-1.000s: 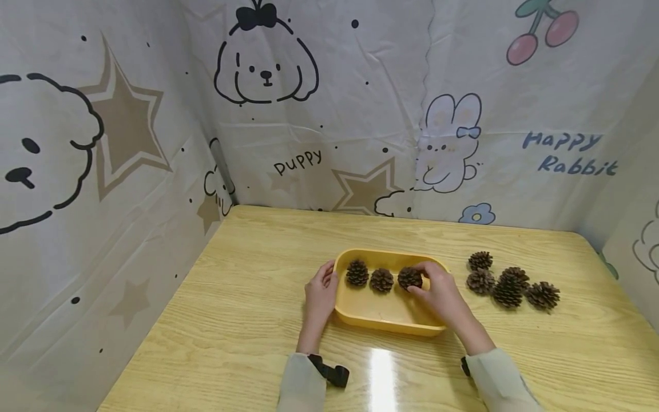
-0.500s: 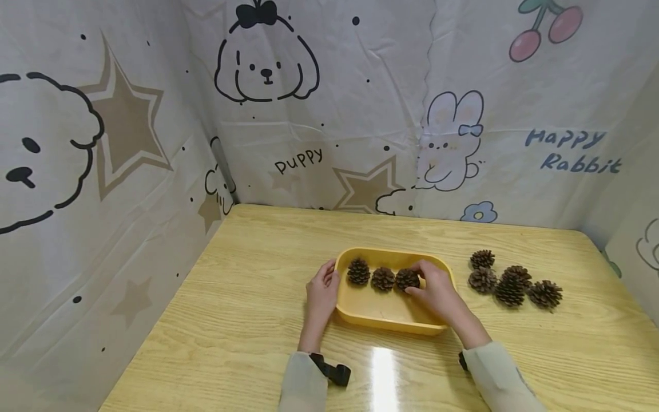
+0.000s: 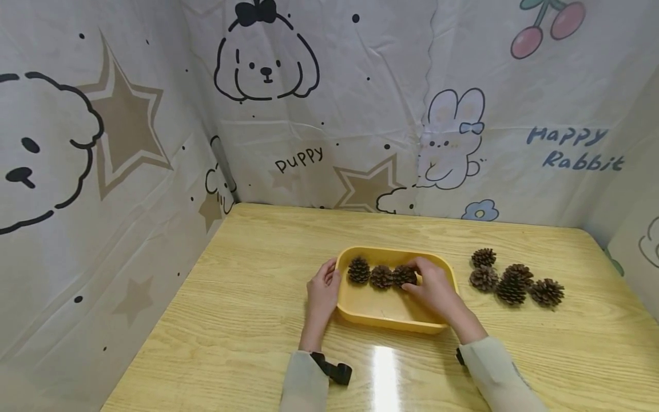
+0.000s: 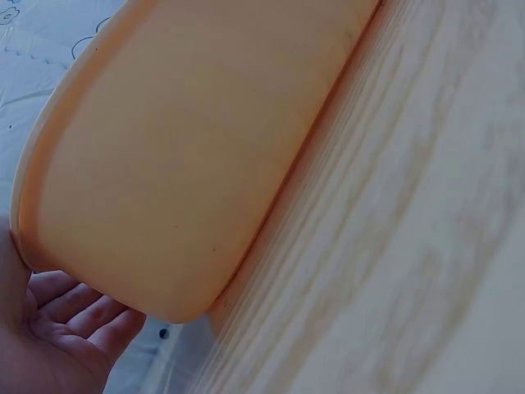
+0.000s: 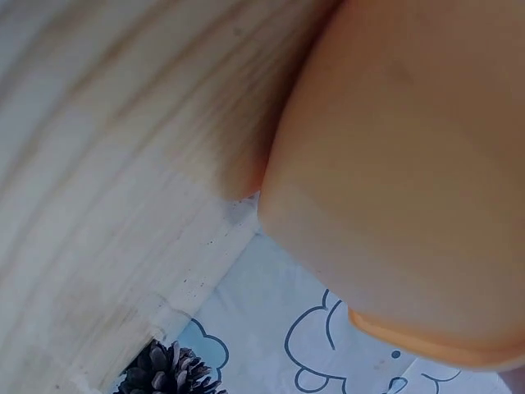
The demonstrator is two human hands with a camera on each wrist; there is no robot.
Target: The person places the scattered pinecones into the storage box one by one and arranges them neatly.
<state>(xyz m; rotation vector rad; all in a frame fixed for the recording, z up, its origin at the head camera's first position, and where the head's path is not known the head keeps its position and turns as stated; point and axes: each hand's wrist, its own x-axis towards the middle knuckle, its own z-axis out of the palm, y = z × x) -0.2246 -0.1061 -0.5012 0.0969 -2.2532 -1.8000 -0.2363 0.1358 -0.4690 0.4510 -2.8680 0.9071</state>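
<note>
A yellow plastic tray (image 3: pixel 391 327) sits on the table with three brown pine cones in a row along its far side. My left hand (image 3: pixel 323 292) holds the tray's left end; in the left wrist view the thumb lies at the rim and the fingers (image 4: pixel 98 316) rest against the outer wall. My right hand (image 3: pixel 435 289) reaches over the tray's right side and pinches the rightmost pine cone (image 3: pixel 404 276). That cone is right beside the middle pine cone (image 3: pixel 381 277). The left pine cone (image 3: pixel 358 270) stands upright near the tray's corner.
Several pine cones lie grouped on the table right of the tray, among them a round pine cone (image 3: pixel 484 257) at the back and a spread-open pine cone (image 3: pixel 547 292) at the far right. A patterned cloth (image 3: pixel 309 131) hangs behind the wooden table (image 3: pixel 247 297).
My right hand has slid its pine cone left inside the tray, closing the gap to the middle cone. My left hand has stayed at the tray's left end.
</note>
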